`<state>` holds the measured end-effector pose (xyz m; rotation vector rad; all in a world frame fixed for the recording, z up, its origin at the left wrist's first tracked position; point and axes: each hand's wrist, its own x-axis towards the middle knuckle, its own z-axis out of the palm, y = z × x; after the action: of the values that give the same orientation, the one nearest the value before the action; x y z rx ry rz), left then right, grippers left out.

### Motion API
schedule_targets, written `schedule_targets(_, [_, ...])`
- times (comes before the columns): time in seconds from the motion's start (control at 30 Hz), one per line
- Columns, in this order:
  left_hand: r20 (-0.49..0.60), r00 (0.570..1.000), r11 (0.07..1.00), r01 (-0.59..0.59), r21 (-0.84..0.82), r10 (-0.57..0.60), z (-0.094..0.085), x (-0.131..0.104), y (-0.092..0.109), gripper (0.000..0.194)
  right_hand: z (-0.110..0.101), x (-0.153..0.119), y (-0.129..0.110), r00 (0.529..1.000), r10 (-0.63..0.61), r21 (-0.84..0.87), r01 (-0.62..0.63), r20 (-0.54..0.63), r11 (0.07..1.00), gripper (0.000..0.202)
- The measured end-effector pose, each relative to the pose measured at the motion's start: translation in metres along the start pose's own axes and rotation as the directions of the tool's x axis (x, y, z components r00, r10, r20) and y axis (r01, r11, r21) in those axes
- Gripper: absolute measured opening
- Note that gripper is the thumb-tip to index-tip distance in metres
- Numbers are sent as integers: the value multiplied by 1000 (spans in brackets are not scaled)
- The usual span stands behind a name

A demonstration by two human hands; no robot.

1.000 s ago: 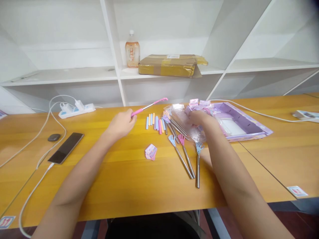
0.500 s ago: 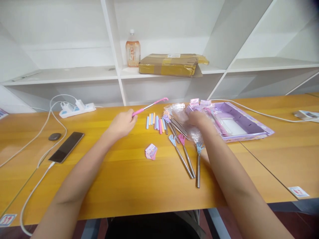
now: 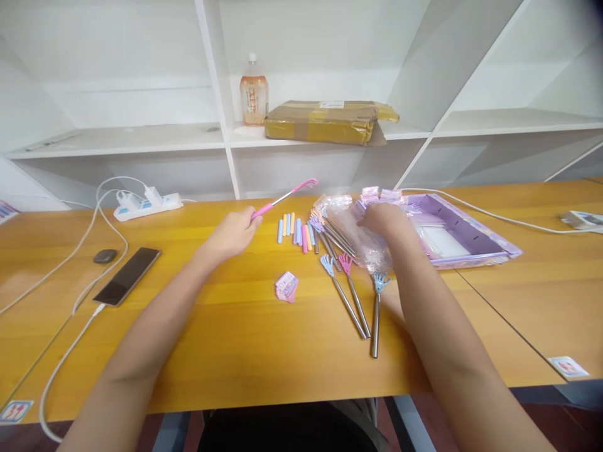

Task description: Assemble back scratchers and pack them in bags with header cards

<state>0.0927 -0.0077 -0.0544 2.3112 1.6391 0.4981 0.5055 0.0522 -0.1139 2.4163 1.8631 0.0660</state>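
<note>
My left hand (image 3: pixel 235 231) is closed round the pink grip of a back scratcher (image 3: pixel 282 198), its pink claw pointing up and to the right. Over on the right, my right hand (image 3: pixel 384 220) is curled over clear plastic bags (image 3: pixel 365 242) beside the purple box, its fingertips pinched at the plastic and partly hidden. Left of the bags lies a bunch of back scratchers (image 3: pixel 332 235) with metal stems. Nearer me lie a light blue back scratcher (image 3: pixel 346 298), a pink one (image 3: pixel 355 295) and another blue one (image 3: pixel 375 317).
Several pastel grip sleeves (image 3: pixel 296 232) lie mid-table, with small cards (image 3: pixel 286 286) in front. The open purple box (image 3: pixel 475 258) stands at right. At left are a phone (image 3: pixel 127 276), cables and a power strip (image 3: pixel 148 206). A bottle (image 3: pixel 254 97) and a taped carton (image 3: pixel 325 122) occupy the shelf.
My right hand has shifted slightly right and up at the bags, and now covers the pink item that showed in the box. My left hand keeps its hold on the back scratcher.
</note>
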Motion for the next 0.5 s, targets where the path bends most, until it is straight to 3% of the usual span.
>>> schedule_targets(0.23, [-6, 1000, 1000, 12, -10, -12, 0, 1, -1, 31, -12, -5, 12, 996, 58, 8, -57, -66, 998, 43])
schedule_targets(0.5, [11, 1000, 1000, 24, -18, -24, 2, 1, 0, 30, -8, -3, 18, 990, 72, 21, -70, -119, 997, 50])
